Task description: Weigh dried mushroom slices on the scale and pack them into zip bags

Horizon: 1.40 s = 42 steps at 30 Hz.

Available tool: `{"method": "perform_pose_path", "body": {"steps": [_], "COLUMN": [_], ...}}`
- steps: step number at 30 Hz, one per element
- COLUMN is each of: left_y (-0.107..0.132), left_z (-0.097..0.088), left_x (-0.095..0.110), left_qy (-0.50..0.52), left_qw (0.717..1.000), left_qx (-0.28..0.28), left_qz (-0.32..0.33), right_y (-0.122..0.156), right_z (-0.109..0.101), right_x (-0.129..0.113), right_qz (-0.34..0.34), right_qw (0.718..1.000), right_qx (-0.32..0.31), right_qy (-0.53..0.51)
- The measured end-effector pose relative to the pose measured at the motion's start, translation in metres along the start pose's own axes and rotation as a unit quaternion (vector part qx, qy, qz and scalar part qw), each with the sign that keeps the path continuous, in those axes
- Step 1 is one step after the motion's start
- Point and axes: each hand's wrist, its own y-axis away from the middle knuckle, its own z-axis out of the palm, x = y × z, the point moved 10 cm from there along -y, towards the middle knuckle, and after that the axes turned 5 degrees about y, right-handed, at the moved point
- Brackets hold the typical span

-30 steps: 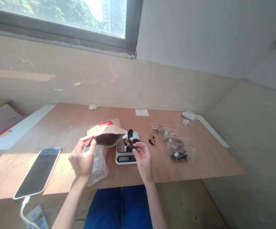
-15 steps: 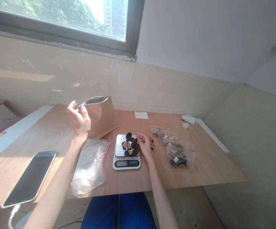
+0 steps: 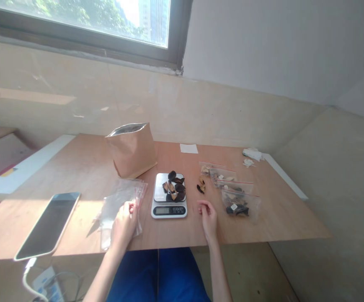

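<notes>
- Smartphone (image 3: 47, 226): one, lying on the plywood table (image 3: 75, 176), screen dark. White charging cable (image 3: 27, 279): one, cut off by the frame below.
- Clear zip bags (image 3: 122, 199): a flat stack, count unclear through the overlapping film.
- Left hand (image 3: 124, 224): fingers (image 3: 130, 207) curled against the stack, partly hiding it; whether they grip it cannot be told.
- Kraft paper pouch (image 3: 133, 153): one, upright, foil-lined mouth open, contents hidden.
- Digital kitchen scale (image 3: 169, 212): one, display lit, figures too small to read.
- Dark curled pieces (image 3: 179, 187): roughly eight, heaped on the scale, overlapping, so not exactly countable.
- Right hand (image 3: 208, 218): half open, holding nothing, right of the scale.
- Loose pieces (image 3: 200, 187): two or three, on the table just above the right hand.
- White paper slip (image 3: 188, 148): one.
- Filled zip bags (image 3: 236, 203): about four, overlapping, contents partly obscured.
- Crumpled white tissue (image 3: 252, 154): one or two bits.
</notes>
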Motion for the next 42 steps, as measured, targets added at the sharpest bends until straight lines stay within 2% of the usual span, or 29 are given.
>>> {"method": "perform_pose_path", "body": {"steps": [4, 11, 18, 23, 26, 29, 31, 33, 35, 37, 39, 42], "left_y": [-0.001, 0.000, 0.000, 0.000, -0.002, 0.000, 0.006, 0.017, 0.031, 0.043, 0.048, 0.045], "left_z": [0.011, 0.012, 0.011, 0.008, 0.011, 0.006, -0.002, -0.008, -0.008, -0.004, -0.005, -0.012], "left_x": [-0.005, -0.005, -0.003, 0.006, 0.008, 0.014, 0.023, 0.037, 0.054, 0.069, 0.076, 0.076], "left_qy": [-0.044, -0.042, -0.026, -0.026, -0.048, -0.033, -0.001, 0.042, 0.092, 0.138, 0.173, 0.201], "left_qw": [0.999, 0.998, 0.999, 0.996, 0.994, 0.994, 0.995, 0.993, 0.986, 0.974, 0.967, 0.967], "left_qx": [-0.014, -0.034, -0.018, 0.008, -0.012, -0.025, -0.022, -0.026, -0.056, -0.095, -0.111, -0.098], "left_qz": [0.000, 0.017, 0.026, 0.083, 0.101, 0.105, 0.102, 0.107, 0.129, 0.151, 0.150, 0.124], "right_y": [-0.002, 0.002, 0.005, 0.005, 0.004, 0.013, 0.028, 0.049, 0.073, 0.089, 0.092, 0.086], "right_z": [0.003, 0.012, 0.017, 0.017, 0.016, 0.019, 0.032, 0.056, 0.088, 0.112, 0.122, 0.122], "right_x": [-0.005, -0.017, -0.027, -0.030, -0.030, -0.044, -0.065, -0.091, -0.114, -0.131, -0.138, -0.137], "right_qz": [-0.013, -0.072, -0.102, -0.111, -0.110, -0.122, -0.135, -0.148, -0.149, -0.142, -0.133, -0.114], "right_qw": [1.000, 0.994, 0.988, 0.986, 0.986, 0.985, 0.983, 0.978, 0.964, 0.953, 0.953, 0.958], "right_qx": [-0.008, -0.039, -0.055, -0.058, -0.057, -0.060, -0.082, -0.136, -0.218, -0.266, -0.272, -0.262], "right_qy": [0.006, 0.069, 0.103, 0.115, 0.112, 0.104, 0.088, 0.060, 0.039, 0.014, -0.006, -0.023]}}
